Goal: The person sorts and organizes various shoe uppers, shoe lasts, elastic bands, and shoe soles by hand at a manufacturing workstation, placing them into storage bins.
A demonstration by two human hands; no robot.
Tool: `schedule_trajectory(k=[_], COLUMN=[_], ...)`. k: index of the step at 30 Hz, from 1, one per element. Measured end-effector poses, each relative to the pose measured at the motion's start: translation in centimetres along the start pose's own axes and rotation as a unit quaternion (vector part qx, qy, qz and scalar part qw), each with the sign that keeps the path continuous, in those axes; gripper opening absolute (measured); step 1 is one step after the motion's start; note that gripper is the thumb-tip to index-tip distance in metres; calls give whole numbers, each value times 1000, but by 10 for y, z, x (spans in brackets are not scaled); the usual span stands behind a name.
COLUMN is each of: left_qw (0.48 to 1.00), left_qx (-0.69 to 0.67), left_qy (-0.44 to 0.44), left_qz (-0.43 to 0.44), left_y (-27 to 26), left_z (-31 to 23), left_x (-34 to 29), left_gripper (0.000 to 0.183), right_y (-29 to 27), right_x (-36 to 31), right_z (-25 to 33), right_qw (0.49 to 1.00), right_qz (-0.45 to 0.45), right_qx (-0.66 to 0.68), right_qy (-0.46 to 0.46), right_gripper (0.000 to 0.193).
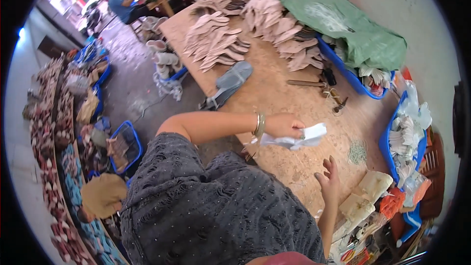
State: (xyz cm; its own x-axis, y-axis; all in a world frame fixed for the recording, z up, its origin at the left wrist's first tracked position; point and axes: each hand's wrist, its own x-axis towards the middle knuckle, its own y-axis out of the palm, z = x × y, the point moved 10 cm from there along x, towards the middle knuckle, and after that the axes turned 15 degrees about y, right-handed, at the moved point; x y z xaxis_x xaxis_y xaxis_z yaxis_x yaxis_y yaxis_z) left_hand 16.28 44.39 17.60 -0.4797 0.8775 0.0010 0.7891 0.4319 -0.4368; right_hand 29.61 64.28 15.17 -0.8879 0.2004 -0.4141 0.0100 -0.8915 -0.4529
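My left hand, with bangles at the wrist, is closed around a bundle of thin white pieces, held over the wooden table. The bundle looks soft and flat, like cloth or paper; its exact kind I cannot make out. Nearer the table's front right, my right hand is apart from it, fingers spread and holding nothing. A heap of pale thin strings or bands lies to the right of the hands.
Pink curved shoe pieces cover the table's far end, near a grey shoe-shaped item. A hammer lies at the right. Blue baskets line that edge, one beneath green sheeting. Two people sit at the left and back.
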Motion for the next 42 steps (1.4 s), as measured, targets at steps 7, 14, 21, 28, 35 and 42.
schedule_trajectory(k=[7, 14, 21, 28, 35, 42], left_qw=[986, 972, 958, 898, 836, 867], left_qx=[61, 71, 44, 68, 35, -138], left_qy=[78, 11, -9, -21, -23, -128], left_qz=[-135, -224, -282, -435, -547, -462], left_y=[91, 150, 167, 127, 99, 139], left_z=[-68, -99, -102, -102, -82, -26], left_x=[-119, -193, -232, -299, -411, -512], left_gripper=[23, 24, 30, 23, 20, 26], right_y=[45, 91, 120, 149, 208, 251], right_x=[-50, -102, -165, -182, -204, -218], right_z=[23, -28, 18, 38, 76, 101], right_qw=[967, 975, 969, 976, 976, 974], right_qz=[76, 207, 146, 95, 97, 93], right_qx=[191, 83, 7, 43, 104, 196], right_qy=[-148, -15, -197, -190, -167, -64], right_gripper=[90, 26, 12, 9, 11, 13])
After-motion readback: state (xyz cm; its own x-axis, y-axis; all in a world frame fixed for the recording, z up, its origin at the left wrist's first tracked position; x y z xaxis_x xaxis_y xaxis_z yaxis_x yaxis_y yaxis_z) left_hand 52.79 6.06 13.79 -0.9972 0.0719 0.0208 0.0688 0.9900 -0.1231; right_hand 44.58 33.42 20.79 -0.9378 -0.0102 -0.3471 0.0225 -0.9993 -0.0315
